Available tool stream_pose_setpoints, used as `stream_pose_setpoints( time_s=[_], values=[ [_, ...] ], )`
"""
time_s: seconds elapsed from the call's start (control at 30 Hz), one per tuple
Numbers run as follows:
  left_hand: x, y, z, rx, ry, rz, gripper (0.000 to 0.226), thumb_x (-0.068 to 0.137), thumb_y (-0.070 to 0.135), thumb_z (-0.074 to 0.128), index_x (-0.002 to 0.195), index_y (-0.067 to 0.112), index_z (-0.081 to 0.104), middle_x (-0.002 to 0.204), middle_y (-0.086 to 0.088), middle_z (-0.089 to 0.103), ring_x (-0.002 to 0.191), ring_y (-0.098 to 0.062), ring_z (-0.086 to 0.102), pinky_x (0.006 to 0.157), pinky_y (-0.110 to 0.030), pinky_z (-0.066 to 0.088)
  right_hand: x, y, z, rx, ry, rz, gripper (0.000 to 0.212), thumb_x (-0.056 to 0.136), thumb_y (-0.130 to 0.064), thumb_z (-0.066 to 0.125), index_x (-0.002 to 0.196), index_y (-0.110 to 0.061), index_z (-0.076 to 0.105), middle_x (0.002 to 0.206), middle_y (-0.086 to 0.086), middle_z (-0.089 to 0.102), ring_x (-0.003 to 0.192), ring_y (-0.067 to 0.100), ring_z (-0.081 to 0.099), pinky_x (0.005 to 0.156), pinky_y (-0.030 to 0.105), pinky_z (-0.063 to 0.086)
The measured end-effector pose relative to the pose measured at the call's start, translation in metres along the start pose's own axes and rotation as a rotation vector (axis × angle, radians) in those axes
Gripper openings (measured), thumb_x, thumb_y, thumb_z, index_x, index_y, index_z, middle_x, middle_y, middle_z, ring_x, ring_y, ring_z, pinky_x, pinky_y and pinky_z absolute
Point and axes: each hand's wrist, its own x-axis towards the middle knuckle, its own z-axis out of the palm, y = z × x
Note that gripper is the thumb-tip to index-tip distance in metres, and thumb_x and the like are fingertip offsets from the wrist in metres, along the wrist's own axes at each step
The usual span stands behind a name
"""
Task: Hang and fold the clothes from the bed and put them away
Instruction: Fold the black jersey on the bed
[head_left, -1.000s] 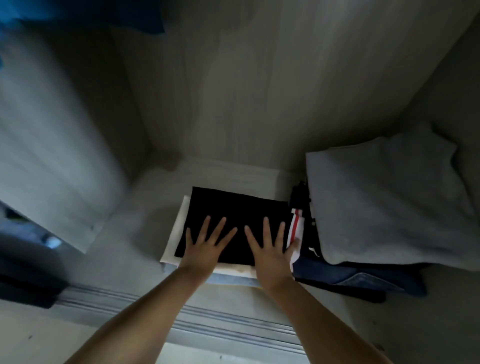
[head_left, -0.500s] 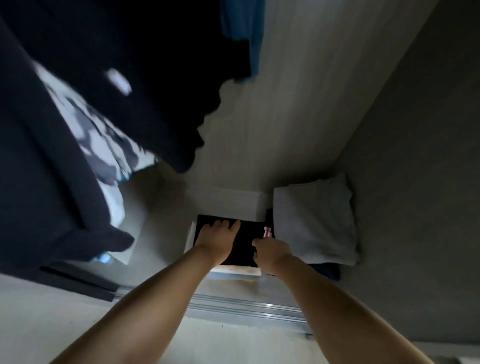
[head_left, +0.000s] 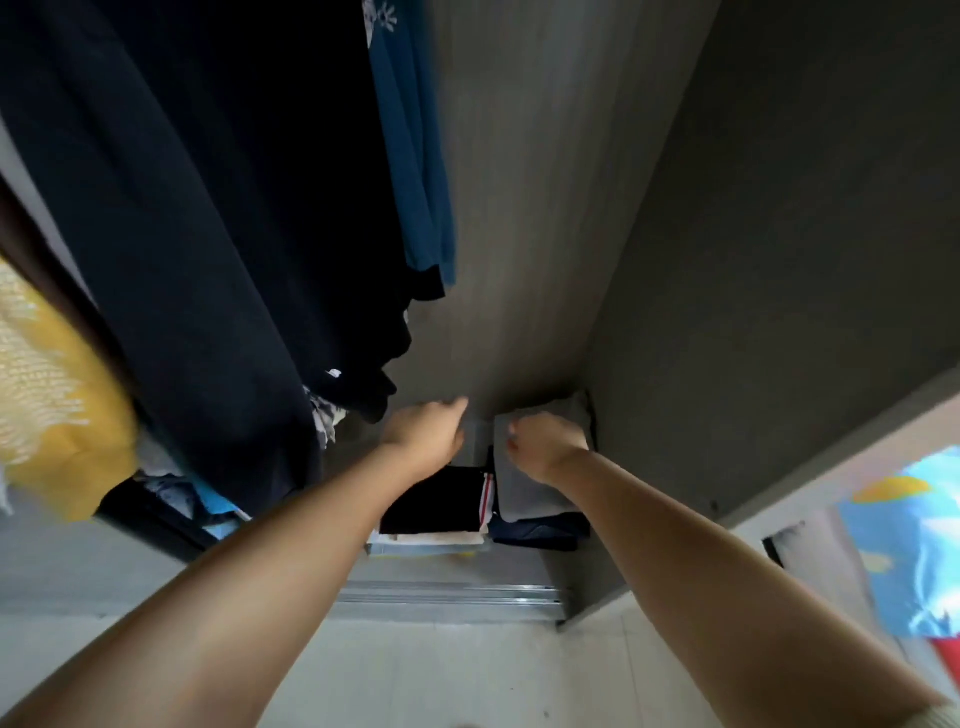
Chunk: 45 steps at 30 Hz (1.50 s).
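Lifted off the black fold (head_left: 434, 499) since a second ago: both hands, now raised above the piles at frame centre. Nearest, low in frame, a metal track (head_left: 452, 597). Beyond it, black fold stacked on white, grey fold (head_left: 519, 488) on navy just right of it. Left hand (head_left: 426, 431) loosely curled, holding nothing; right hand (head_left: 545, 441) curled over the grey fold, grip impossible to tell. Farther, upper left, hanging dark garments (head_left: 208, 208) and a teal shirt (head_left: 415, 156).

Both bare arms stretched forward, left hand (head_left: 427, 432) loosely curled, right hand (head_left: 546, 441) loosely curled, neither holding anything
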Motion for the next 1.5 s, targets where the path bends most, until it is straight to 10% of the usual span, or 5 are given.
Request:
stream_pose_setpoints(
  time_s=[0.77, 1.13, 1.33, 1.5],
  values=[
    [-0.077, 0.032, -0.068, 0.024, 0.049, 0.360, 0.031, 0.099, 0.032, 0.038, 0.126, 0.022, 0.048, 0.109, -0.004, 0.064, 0.094, -0.027, 0.062, 0.070, -0.032, 0.047, -0.178, 0.006, -0.006, 0.136, 0.260, 0.416, 0.058, 0.099, -0.042, 0.033, 0.151, -0.027, 0.013, 0.109, 0.015, 0.065, 0.094, 0.035, 0.063, 0.065, 0.032, 0.040],
    [-0.122, 0.259, -0.080, -0.053, 0.028, 0.938, 0.045, 0.096, 0.034, 0.040, 0.140, 0.026, 0.035, 0.126, -0.009, 0.058, 0.111, -0.033, 0.057, 0.083, -0.039, 0.045, -0.376, 0.090, 0.017, 0.213, 0.266, 0.941, 0.056, 0.099, -0.037, 0.036, 0.151, -0.025, 0.017, 0.118, 0.017, 0.062, 0.103, 0.035, 0.061, 0.070, 0.034, 0.038],
    [-0.171, 0.389, -0.077, -0.023, 0.030, 1.171, 0.049, 0.097, 0.035, 0.040, 0.143, 0.021, 0.032, 0.120, -0.014, 0.062, 0.107, -0.034, 0.059, 0.079, -0.038, 0.045, -0.494, 0.131, 0.043, 0.255, 0.208, 1.182, 0.058, 0.101, -0.037, 0.033, 0.153, -0.025, 0.009, 0.082, 0.003, 0.059, 0.064, 0.020, 0.054, 0.050, 0.029, 0.038],
    [-0.208, 0.476, -0.070, -0.051, 0.000, 1.222, 0.052, 0.098, 0.035, 0.040, 0.147, 0.022, 0.029, 0.121, -0.012, 0.061, 0.108, -0.034, 0.058, 0.079, -0.038, 0.045, -0.567, 0.177, 0.052, 0.241, 0.201, 1.253, 0.057, 0.102, -0.035, 0.033, 0.153, -0.024, 0.010, 0.099, 0.012, 0.063, 0.065, 0.023, 0.054, 0.049, 0.030, 0.039]
  ],
)
